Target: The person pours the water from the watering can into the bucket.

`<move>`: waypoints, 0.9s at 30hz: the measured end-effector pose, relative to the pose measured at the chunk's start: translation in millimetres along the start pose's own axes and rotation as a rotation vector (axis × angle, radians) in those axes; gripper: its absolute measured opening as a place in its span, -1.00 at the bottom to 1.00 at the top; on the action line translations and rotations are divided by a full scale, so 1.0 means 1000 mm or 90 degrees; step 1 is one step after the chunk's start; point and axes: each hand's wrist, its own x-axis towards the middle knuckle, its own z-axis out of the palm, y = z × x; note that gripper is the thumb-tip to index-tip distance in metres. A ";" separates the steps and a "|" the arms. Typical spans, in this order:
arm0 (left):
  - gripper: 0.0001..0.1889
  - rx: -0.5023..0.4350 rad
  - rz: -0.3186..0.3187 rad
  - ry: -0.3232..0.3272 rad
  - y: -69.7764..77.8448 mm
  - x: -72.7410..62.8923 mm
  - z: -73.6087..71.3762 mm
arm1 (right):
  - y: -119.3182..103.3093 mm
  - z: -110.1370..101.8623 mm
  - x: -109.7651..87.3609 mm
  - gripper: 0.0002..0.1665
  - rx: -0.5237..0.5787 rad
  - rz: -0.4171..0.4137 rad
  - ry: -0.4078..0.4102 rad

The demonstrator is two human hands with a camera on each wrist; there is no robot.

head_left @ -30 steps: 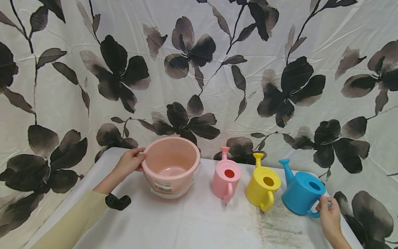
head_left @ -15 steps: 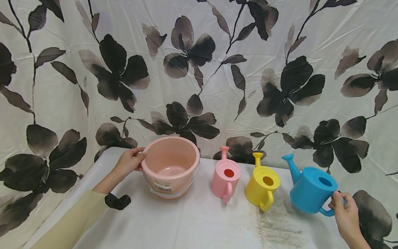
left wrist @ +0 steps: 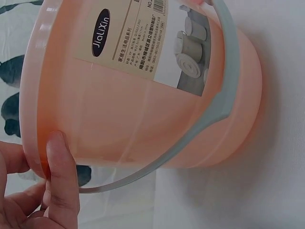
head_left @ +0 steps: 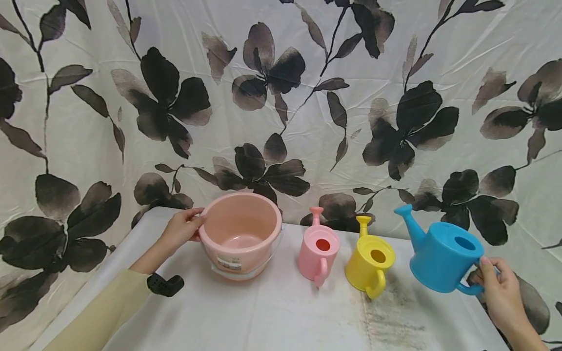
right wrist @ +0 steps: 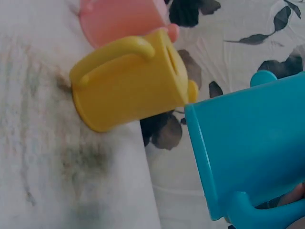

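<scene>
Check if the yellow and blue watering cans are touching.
Apart. The head view shows a pale gap between the yellow watering can and the blue watering can.

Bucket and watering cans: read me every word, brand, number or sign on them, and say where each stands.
"JiaLiXin": in the dark oval on the label of the bucket.
"家居生活用品系列": beside the oval, same label.
"NO.": at the label's edge by the barcode; what follows is cut off.
Remaining label lines: too small or blurred to read surely.
Blue watering can, yellow watering can, pink watering can: no text visible.
</scene>
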 end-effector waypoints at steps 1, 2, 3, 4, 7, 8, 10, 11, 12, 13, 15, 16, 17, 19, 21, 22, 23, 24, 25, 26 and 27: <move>-0.45 0.000 0.002 0.000 0.000 0.000 0.000 | -0.007 0.000 -0.001 -0.73 -0.003 -0.013 -0.003; -0.45 -0.001 0.003 0.000 0.000 0.000 0.000 | -0.015 -0.001 -0.003 -0.70 -0.042 -0.020 -0.013; -0.45 0.000 0.004 0.000 0.000 0.000 0.000 | -0.020 0.000 -0.004 -0.72 -0.041 -0.027 -0.017; -0.45 0.000 0.005 0.000 0.000 0.000 0.000 | -0.025 0.000 -0.005 -0.74 -0.038 -0.035 -0.022; -0.45 0.001 0.003 0.001 0.000 0.000 0.000 | -0.036 0.003 -0.004 -0.78 0.044 -0.060 -0.052; -0.45 0.001 0.002 0.001 0.000 0.000 0.000 | -0.038 0.004 -0.003 -0.80 0.076 -0.073 -0.062; -0.45 0.001 0.000 0.001 0.000 0.000 0.001 | -0.045 0.007 -0.002 -0.83 0.156 -0.090 -0.093; -0.45 0.000 0.000 0.001 0.001 0.000 0.001 | -0.049 0.009 -0.001 -0.84 0.199 -0.101 -0.109; -0.45 -0.001 -0.002 0.000 0.001 0.000 0.001 | -0.052 0.010 -0.001 -0.86 0.230 -0.110 -0.123; -0.45 -0.001 -0.003 -0.001 0.001 0.000 0.001 | -0.055 0.012 0.000 -0.86 0.251 -0.118 -0.136; -0.45 -0.005 -0.007 -0.005 0.001 0.000 0.000 | -0.062 0.015 0.000 -0.88 0.278 -0.129 -0.157; -0.44 -0.005 -0.010 -0.007 0.000 0.001 0.000 | -0.064 0.016 0.000 -0.87 0.294 -0.138 -0.167; -0.44 -0.007 -0.012 -0.010 0.000 0.001 0.000 | -0.067 0.018 0.000 -0.88 0.303 -0.146 -0.174; -0.43 -0.007 -0.013 -0.017 -0.001 0.002 -0.002 | -0.073 0.022 0.000 -0.87 0.318 -0.160 -0.190; -0.43 -0.008 -0.014 -0.020 -0.002 0.003 -0.004 | -0.079 0.026 0.000 -0.87 0.328 -0.170 -0.204; -0.43 -0.009 -0.015 -0.022 -0.002 0.003 -0.005 | -0.081 0.028 0.000 -0.87 0.329 -0.175 -0.210; -0.43 -0.010 -0.016 -0.023 -0.002 0.004 -0.006 | -0.084 0.030 -0.001 -0.88 0.330 -0.177 -0.217; -0.43 -0.011 -0.019 -0.024 -0.003 0.004 -0.007 | -0.087 0.032 -0.001 -0.87 0.332 -0.178 -0.224; -0.43 -0.015 -0.023 -0.023 -0.003 0.005 -0.008 | -0.090 0.033 -0.001 -0.87 0.331 -0.178 -0.231; -0.43 -0.018 -0.027 -0.023 -0.003 0.005 -0.008 | -0.093 0.035 -0.001 -0.88 0.329 -0.177 -0.238; -0.43 -0.021 -0.032 -0.024 -0.004 0.006 -0.009 | -0.096 0.036 -0.001 -0.87 0.329 -0.176 -0.245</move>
